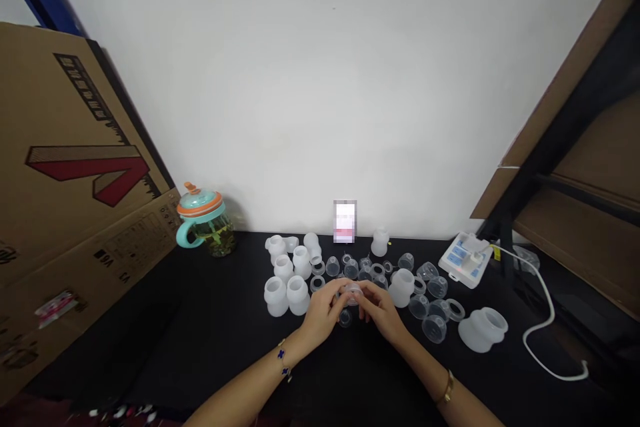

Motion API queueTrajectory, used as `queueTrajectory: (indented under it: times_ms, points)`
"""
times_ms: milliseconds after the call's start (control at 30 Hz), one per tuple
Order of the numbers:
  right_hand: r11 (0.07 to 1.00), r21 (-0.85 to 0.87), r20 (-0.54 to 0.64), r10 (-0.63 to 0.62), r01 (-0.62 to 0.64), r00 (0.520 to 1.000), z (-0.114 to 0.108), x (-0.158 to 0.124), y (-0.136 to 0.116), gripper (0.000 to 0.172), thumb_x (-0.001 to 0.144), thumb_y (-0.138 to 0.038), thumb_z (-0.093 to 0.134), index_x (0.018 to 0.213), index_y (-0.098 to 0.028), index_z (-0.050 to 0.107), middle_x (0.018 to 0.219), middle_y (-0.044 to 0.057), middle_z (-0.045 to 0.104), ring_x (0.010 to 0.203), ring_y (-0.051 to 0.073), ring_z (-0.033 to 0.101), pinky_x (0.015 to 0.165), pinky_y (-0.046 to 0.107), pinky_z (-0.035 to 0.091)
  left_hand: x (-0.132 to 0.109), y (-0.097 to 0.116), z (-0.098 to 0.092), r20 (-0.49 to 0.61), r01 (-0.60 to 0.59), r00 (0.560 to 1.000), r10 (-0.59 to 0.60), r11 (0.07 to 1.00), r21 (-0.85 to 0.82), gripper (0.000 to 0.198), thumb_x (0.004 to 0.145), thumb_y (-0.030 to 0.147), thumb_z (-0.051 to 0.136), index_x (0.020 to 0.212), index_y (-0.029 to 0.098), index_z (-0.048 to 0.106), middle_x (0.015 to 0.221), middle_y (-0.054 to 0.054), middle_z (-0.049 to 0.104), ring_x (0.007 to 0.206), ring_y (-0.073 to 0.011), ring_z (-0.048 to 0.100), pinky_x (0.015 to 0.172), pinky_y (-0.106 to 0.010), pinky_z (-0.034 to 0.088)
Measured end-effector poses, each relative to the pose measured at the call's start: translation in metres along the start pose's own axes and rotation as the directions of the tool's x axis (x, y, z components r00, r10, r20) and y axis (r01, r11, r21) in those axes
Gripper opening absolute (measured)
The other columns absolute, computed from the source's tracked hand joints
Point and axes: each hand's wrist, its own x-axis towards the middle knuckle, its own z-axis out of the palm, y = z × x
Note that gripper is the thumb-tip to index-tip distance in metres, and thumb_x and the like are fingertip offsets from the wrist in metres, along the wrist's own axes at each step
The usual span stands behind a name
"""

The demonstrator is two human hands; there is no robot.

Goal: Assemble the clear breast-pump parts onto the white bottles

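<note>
My left hand (323,313) and my right hand (383,310) meet over the black table (200,340), fingers pinched together on a small clear plastic cap (353,293) held between them. Another clear cap (345,318) lies just below my hands. Left of them stands a group of white silicone cups (287,277). Several clear caps and rings (425,293) are scattered to the right and behind. A bigger white silicone cup (483,329) sits at the far right.
A large cardboard box (75,200) leans at the left. A teal and orange drinking jar (207,221) stands by the wall. A white device (465,259) with a white cable (545,327) lies at the right, below a dark wooden shelf (575,167).
</note>
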Motion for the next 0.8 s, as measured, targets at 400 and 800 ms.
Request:
queueTrajectory:
  times_ms: [400,800]
  points:
    - [0.991,-0.135,0.071,-0.008,0.018,0.997,-0.003,0.000,0.003,0.043,0.099,-0.052,0.050,0.122,-0.021,0.066,0.077,0.001,0.068,0.053,0.013,0.055,0.047,0.023,0.040,0.000,0.004,-0.002,0.047,0.069,0.997,-0.063,0.989,-0.132,0.034,0.099,0.046,0.051,0.114,0.018,0.062,0.073,0.002,0.062,0.049,-0.0096,0.053,0.051,-0.020,0.041]
    - [0.969,-0.233,-0.058,-0.092,0.076,0.994,0.006,-0.008,-0.005,0.033,0.099,-0.051,0.050,0.111,-0.022,0.060,0.066,-0.004,0.055,0.055,0.013,0.054,0.053,0.024,0.040,-0.001,-0.001,0.004,0.015,0.115,0.993,-0.114,0.967,-0.226,0.031,0.095,0.049,0.056,0.103,0.019,0.062,0.071,0.002,0.060,0.048,-0.0085,0.052,0.046,-0.018,0.039]
